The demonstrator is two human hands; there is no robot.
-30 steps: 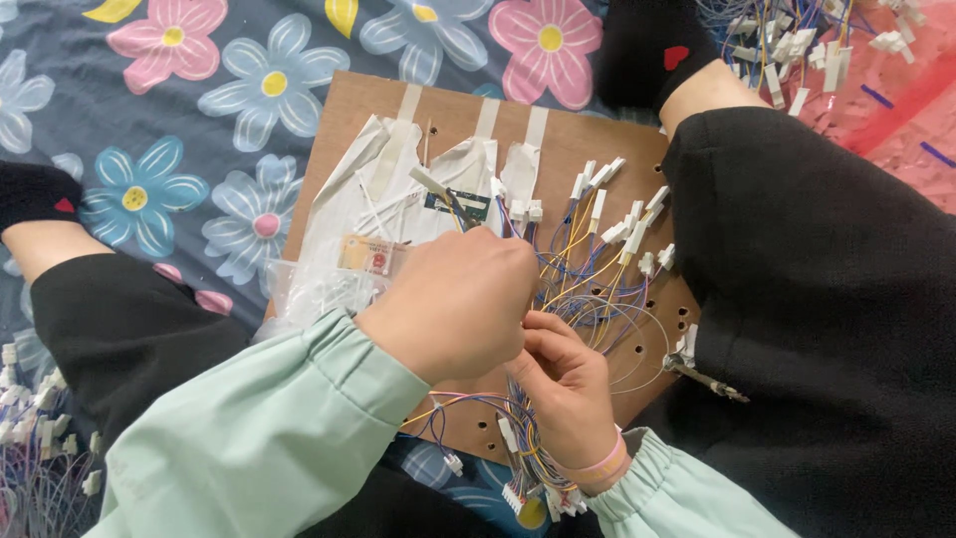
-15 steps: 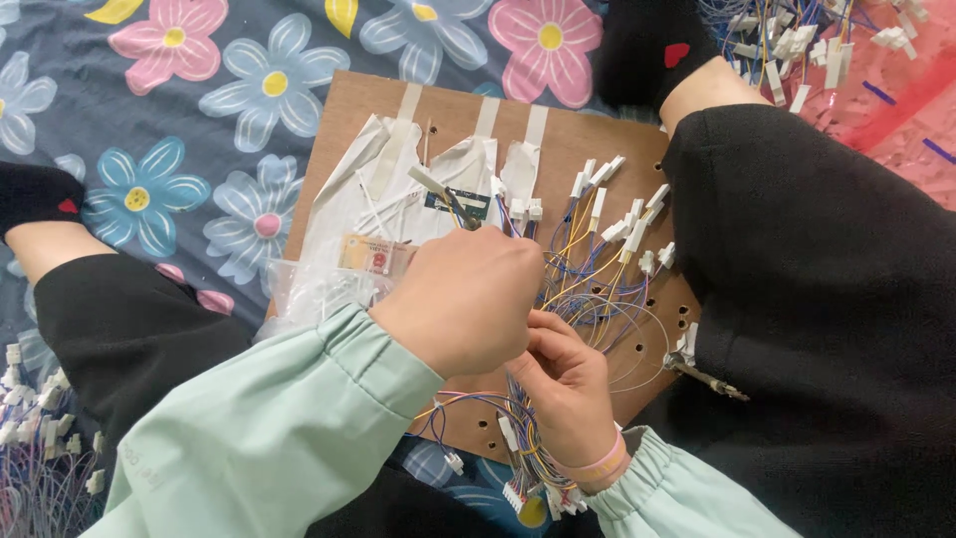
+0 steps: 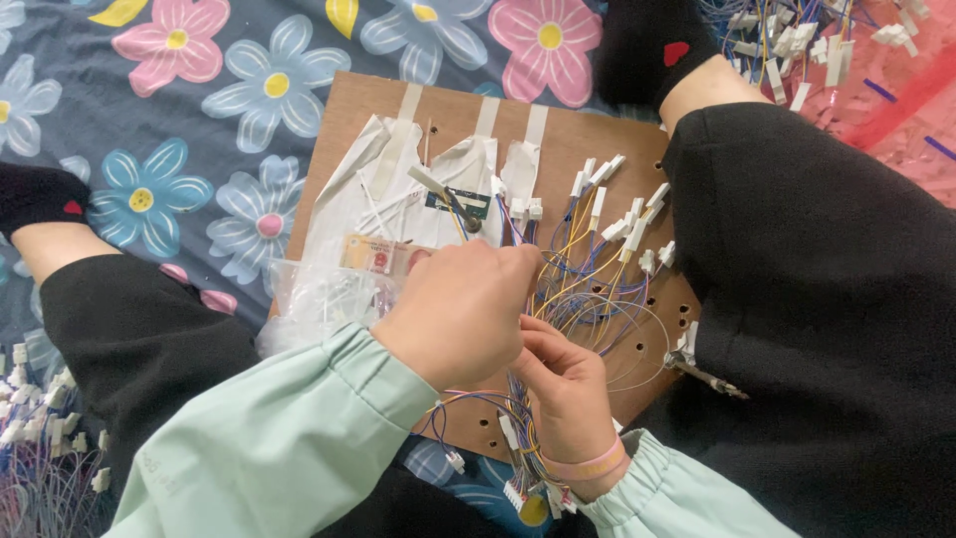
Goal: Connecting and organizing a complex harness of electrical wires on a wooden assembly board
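Fingers (image 3: 518,261) of the left hand (image 3: 463,314) curl tight over a bundle of thin coloured wires (image 3: 588,289); the back of that hand hides the exact pinch. Just below, the right hand (image 3: 568,399) closes around the same strands, which run on under its wrist to small white connectors (image 3: 513,493).

These wires lie on a brown board (image 3: 448,110) resting across the person's lap, fanning up and right to more white plugs (image 3: 622,224) near the board's right edge. On the board's left half, 3 strips of tape (image 3: 486,118) hold down clear plastic bags (image 3: 378,199), so little bare wood is free there. Open board shows only along the top edge and by the holes at the lower right, where a small metal tool (image 3: 702,374) juts over the edge.

Black trouser legs (image 3: 827,299) hem the board on both sides. Beyond lies a flowered blanket (image 3: 199,130), with heaps of wired connectors at top right (image 3: 797,40) and bottom left (image 3: 40,438).
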